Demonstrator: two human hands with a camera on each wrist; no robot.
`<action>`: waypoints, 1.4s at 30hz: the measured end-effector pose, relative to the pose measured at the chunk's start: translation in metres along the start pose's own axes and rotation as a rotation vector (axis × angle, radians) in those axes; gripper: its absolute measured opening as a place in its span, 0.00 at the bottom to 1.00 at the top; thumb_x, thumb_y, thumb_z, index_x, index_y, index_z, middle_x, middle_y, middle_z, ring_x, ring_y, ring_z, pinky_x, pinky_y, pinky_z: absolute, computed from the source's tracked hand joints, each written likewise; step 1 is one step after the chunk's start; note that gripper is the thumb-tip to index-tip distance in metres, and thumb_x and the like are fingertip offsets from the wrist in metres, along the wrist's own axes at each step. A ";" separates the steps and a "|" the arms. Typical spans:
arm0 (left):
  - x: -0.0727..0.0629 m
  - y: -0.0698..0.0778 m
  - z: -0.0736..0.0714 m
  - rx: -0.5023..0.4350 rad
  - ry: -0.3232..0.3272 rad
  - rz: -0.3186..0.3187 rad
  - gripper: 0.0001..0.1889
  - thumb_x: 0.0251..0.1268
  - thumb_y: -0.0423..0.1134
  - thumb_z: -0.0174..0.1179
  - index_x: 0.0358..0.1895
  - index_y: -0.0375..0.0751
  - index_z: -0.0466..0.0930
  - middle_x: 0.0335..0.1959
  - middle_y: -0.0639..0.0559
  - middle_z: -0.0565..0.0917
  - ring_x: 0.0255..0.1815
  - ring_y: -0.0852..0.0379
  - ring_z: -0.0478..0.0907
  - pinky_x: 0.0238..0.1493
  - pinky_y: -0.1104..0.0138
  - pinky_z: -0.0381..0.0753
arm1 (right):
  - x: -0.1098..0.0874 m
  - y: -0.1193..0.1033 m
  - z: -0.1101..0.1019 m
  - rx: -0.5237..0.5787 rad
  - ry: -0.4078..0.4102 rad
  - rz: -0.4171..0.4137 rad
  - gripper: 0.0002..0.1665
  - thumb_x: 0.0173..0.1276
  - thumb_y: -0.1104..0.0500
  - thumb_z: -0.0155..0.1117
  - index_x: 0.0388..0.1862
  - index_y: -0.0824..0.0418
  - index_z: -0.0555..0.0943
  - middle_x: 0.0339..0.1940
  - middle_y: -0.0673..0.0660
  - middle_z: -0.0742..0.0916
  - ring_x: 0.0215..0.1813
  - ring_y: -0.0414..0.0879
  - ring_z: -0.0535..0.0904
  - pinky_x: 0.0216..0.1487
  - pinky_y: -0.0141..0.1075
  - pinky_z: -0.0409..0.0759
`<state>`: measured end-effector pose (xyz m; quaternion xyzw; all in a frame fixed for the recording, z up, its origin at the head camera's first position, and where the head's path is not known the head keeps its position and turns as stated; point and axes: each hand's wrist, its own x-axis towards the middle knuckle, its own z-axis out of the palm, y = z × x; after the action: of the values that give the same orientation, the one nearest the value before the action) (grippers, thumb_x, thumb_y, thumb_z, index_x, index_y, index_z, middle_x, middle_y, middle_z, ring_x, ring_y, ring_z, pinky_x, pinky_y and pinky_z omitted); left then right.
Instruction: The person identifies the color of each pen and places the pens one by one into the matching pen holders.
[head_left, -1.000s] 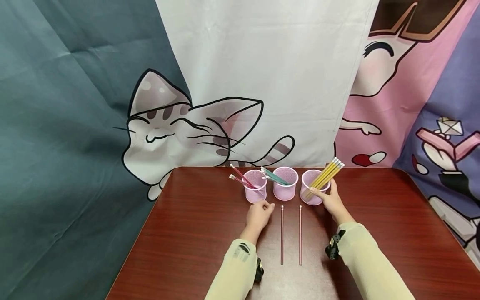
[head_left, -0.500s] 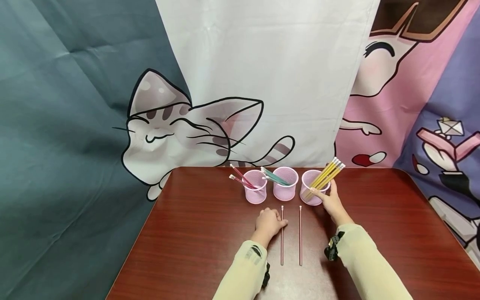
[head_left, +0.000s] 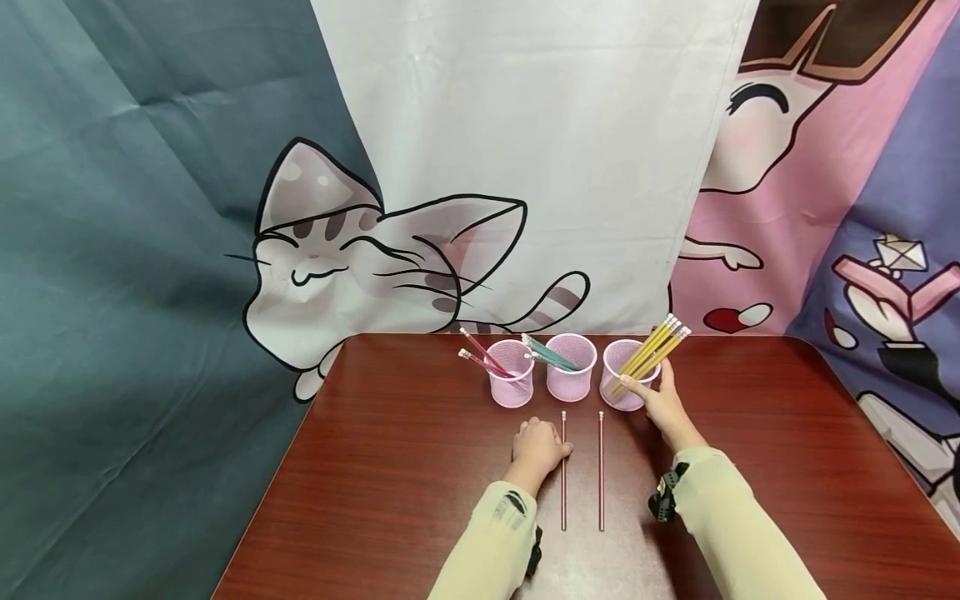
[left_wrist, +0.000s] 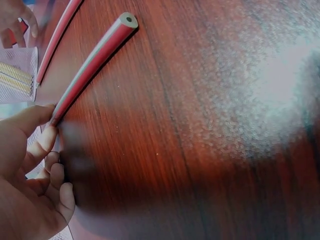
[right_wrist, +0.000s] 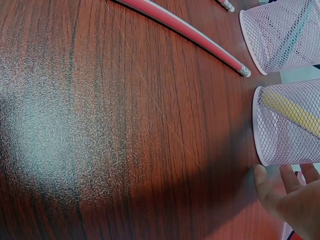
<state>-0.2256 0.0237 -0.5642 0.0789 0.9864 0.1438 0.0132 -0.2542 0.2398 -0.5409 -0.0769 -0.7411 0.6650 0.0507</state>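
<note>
My left hand [head_left: 536, 450] pinches a red pencil [head_left: 564, 496] between thumb and index finger, near its eraser end. In the left wrist view, the pencil's blunt, unsharpened end [left_wrist: 129, 21] points away from the hand. A second red pencil [head_left: 601, 475] lies parallel on the table, to the right. At the back right, my right hand [head_left: 667, 412] holds a pink mesh pencil cup [head_left: 632, 402], thumb across its front and fingers on the far side. Yellow pencils [head_left: 651, 350] lean rightward in that cup, erasers up.
Two more pink mesh cups stand left of the held one. The left cup [head_left: 512, 393] has red pencils [head_left: 480, 354] in it, the middle cup [head_left: 570, 388] green pencils [head_left: 551, 356]. Behind the brown table [head_left: 375, 467] hangs a printed cartoon cloth [head_left: 562, 167].
From just in front of the left cup, my left hand has come right and nearer, and now pinches the left-hand red pencil, which has shifted very slightly. My right hand stays at its cup.
</note>
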 end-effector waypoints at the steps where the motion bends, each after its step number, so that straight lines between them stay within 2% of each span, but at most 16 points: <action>1: 0.000 0.000 0.000 0.003 -0.003 -0.004 0.17 0.44 0.55 0.66 0.13 0.52 0.72 0.26 0.52 0.73 0.36 0.51 0.74 0.33 0.60 0.73 | 0.000 0.000 0.000 -0.002 -0.002 0.007 0.51 0.63 0.55 0.63 0.74 0.49 0.41 0.68 0.65 0.57 0.65 0.57 0.52 0.56 0.47 0.60; 6: 0.000 0.002 -0.002 0.014 -0.011 -0.027 0.17 0.45 0.55 0.66 0.11 0.53 0.73 0.27 0.51 0.75 0.38 0.51 0.74 0.35 0.60 0.74 | 0.001 -0.001 -0.001 -0.002 -0.008 0.018 0.50 0.64 0.55 0.62 0.74 0.49 0.40 0.69 0.65 0.56 0.65 0.58 0.52 0.54 0.50 0.61; 10: 0.000 0.003 -0.004 0.006 -0.007 -0.038 0.17 0.44 0.54 0.67 0.10 0.52 0.74 0.27 0.51 0.75 0.37 0.51 0.75 0.34 0.60 0.74 | 0.001 0.000 0.000 -0.001 -0.001 -0.005 0.51 0.63 0.56 0.63 0.74 0.51 0.41 0.70 0.65 0.55 0.68 0.57 0.49 0.60 0.54 0.55; 13: 0.000 0.003 -0.005 0.001 -0.004 -0.040 0.16 0.44 0.53 0.67 0.11 0.52 0.74 0.26 0.52 0.75 0.37 0.51 0.75 0.34 0.60 0.74 | 0.003 0.003 0.000 -0.002 0.007 -0.036 0.51 0.62 0.54 0.64 0.73 0.52 0.43 0.69 0.66 0.56 0.68 0.56 0.48 0.65 0.52 0.48; 18: 0.001 0.001 -0.006 -0.006 -0.003 -0.033 0.15 0.44 0.52 0.66 0.11 0.52 0.74 0.24 0.52 0.75 0.37 0.51 0.76 0.33 0.61 0.75 | 0.004 0.008 -0.001 -0.008 0.010 -0.044 0.51 0.59 0.47 0.66 0.73 0.49 0.46 0.68 0.65 0.58 0.68 0.53 0.50 0.66 0.49 0.49; 24: 0.004 -0.001 -0.012 -0.072 -0.001 -0.029 0.14 0.43 0.51 0.66 0.11 0.53 0.74 0.22 0.55 0.72 0.36 0.52 0.75 0.30 0.62 0.74 | 0.001 0.001 -0.001 -0.013 -0.005 -0.031 0.51 0.62 0.54 0.64 0.73 0.55 0.42 0.69 0.67 0.55 0.69 0.57 0.47 0.66 0.54 0.47; 30: 0.009 0.000 -0.020 -0.159 0.047 -0.019 0.13 0.44 0.50 0.65 0.13 0.54 0.74 0.20 0.59 0.70 0.32 0.56 0.75 0.29 0.65 0.73 | -0.005 -0.015 0.000 0.021 -0.017 0.006 0.50 0.62 0.61 0.63 0.73 0.58 0.42 0.68 0.68 0.57 0.69 0.58 0.48 0.67 0.52 0.45; 34: 0.011 0.003 -0.027 -0.217 0.090 -0.011 0.12 0.44 0.50 0.65 0.13 0.54 0.74 0.19 0.60 0.71 0.27 0.58 0.74 0.27 0.67 0.71 | -0.009 -0.023 0.002 0.028 -0.019 0.019 0.49 0.62 0.63 0.62 0.72 0.60 0.42 0.68 0.69 0.57 0.68 0.59 0.49 0.66 0.53 0.46; 42: 0.015 0.008 -0.038 -0.254 0.162 0.013 0.10 0.42 0.49 0.64 0.15 0.54 0.75 0.19 0.61 0.73 0.26 0.58 0.75 0.24 0.68 0.70 | 0.001 -0.004 -0.002 -0.027 -0.018 -0.009 0.52 0.62 0.56 0.64 0.74 0.55 0.41 0.69 0.68 0.56 0.69 0.59 0.47 0.67 0.53 0.45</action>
<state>-0.2407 0.0229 -0.5259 0.0712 0.9576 0.2733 -0.0575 -0.2545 0.2414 -0.5369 -0.0684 -0.7506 0.6556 0.0459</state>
